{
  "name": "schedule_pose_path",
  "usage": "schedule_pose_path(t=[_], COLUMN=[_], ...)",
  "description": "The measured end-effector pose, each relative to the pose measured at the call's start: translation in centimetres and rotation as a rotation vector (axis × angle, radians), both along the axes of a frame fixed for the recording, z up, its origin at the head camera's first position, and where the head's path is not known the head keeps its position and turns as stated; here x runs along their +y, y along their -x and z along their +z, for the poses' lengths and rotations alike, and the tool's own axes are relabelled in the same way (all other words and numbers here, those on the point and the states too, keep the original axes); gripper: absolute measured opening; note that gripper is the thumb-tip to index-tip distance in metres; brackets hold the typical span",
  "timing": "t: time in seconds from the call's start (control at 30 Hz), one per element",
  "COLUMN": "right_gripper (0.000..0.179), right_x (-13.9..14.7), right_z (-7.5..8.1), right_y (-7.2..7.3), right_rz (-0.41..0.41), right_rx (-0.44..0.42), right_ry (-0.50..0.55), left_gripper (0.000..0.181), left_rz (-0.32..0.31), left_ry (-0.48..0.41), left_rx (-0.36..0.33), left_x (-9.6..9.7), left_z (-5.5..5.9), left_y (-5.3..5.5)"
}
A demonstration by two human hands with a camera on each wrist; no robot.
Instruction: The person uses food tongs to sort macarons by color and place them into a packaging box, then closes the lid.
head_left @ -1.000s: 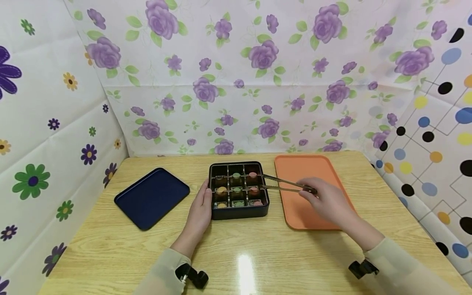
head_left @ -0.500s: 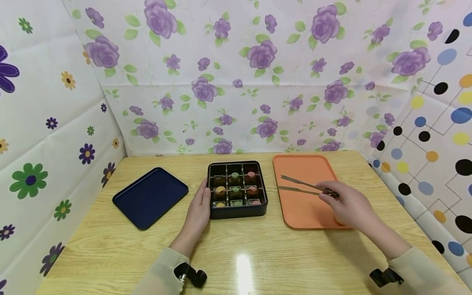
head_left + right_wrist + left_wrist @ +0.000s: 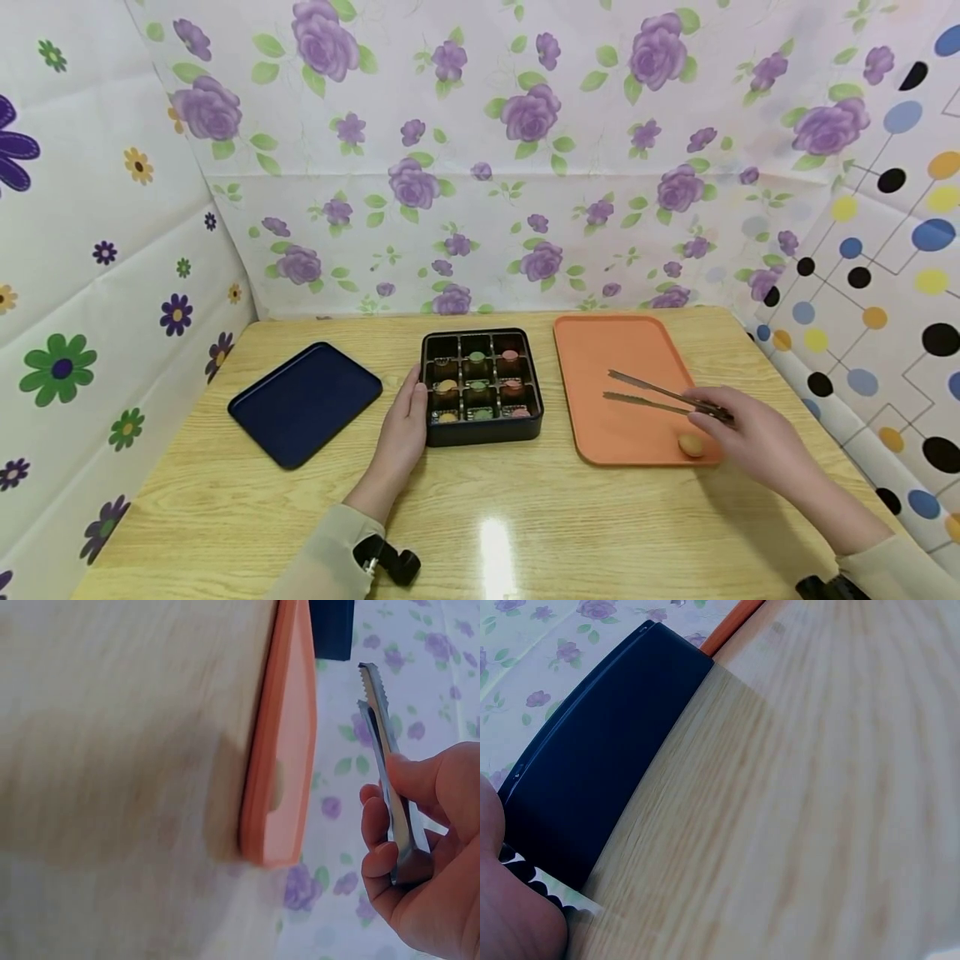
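Tongs (image 3: 385, 733) of metal hang above the orange tray (image 3: 611, 350), held by the right hand (image 3: 753, 433). Its thumb presses along one side and its fingers curl round the other; the two serrated tips stand slightly apart, pointing toward the dark box (image 3: 483, 431). The right forearm slants in from the lower right, with a beige sleeve (image 3: 892, 571) beyond the wrist. The left hand (image 3: 402, 429) rests against the box's left wall, thumb and fingers extended along it rather than curled; that forearm rises from the bottom edge, leaning rightward, a black device (image 3: 388, 560) at the sleeve's cuff.

On the orange tray, near its closest right corner, lies a round tan piece (image 3: 691, 446), just beside the right hand and apart from the tongs' tips. Orange (image 3: 447, 386), green and pink pieces sit in the box's compartments, where pale specks are too small to tell as print or glints. A navy tray (image 3: 306, 404) lies left of the box on the wooden table (image 3: 442, 517).
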State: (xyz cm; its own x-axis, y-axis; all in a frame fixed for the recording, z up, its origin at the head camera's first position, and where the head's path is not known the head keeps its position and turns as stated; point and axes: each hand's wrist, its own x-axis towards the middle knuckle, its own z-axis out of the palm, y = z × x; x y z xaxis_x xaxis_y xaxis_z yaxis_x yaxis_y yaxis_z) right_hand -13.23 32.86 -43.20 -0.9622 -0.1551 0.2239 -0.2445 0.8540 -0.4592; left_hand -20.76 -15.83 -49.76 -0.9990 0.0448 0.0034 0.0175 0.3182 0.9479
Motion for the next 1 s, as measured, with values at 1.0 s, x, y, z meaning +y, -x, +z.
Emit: schedule_pose_path(t=[1.0], right_gripper=[0.025], right_x=[7.8], right_z=[-3.8], right_y=[-4.1], right_rz=[-0.072], right_rx=[0.009], right_ry=[-0.07], left_gripper=[0.061], left_rz=[-0.022], left_ry=[-0.012], left_rx=[0.0], left_x=[-0.2], left_z=[0.2], left_y=[-0.1])
